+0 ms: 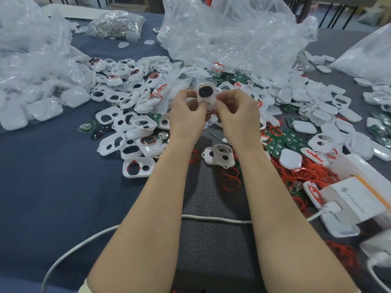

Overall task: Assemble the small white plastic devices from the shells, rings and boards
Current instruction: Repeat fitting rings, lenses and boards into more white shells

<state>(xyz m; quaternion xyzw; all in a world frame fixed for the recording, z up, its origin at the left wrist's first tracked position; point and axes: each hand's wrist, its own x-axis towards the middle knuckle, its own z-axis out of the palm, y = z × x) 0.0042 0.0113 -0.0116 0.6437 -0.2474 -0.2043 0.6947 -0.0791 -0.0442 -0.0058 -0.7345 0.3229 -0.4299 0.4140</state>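
Note:
A small white shell [205, 93] with a dark oval window is held upright above the table's middle. My left hand [187, 115] grips its lower left side, thumb on the front. My right hand [236, 115] pinches its right edge with curled fingers. Around and beyond both hands lies a heap of white shells [135, 123], some with red rings fitted. Loose red rings [231, 180] lie near my right forearm. Green boards [281, 142] are scattered to the right. Two empty shells [220, 156] lie between my forearms.
Crumpled clear plastic bags [228, 32] stand at the back and at the left [31, 60]. A bag of metal parts [116, 24] sits far left. White boxes [351, 199] lie at the right edge. A white cable [215, 218] crosses the dark cloth under my arms.

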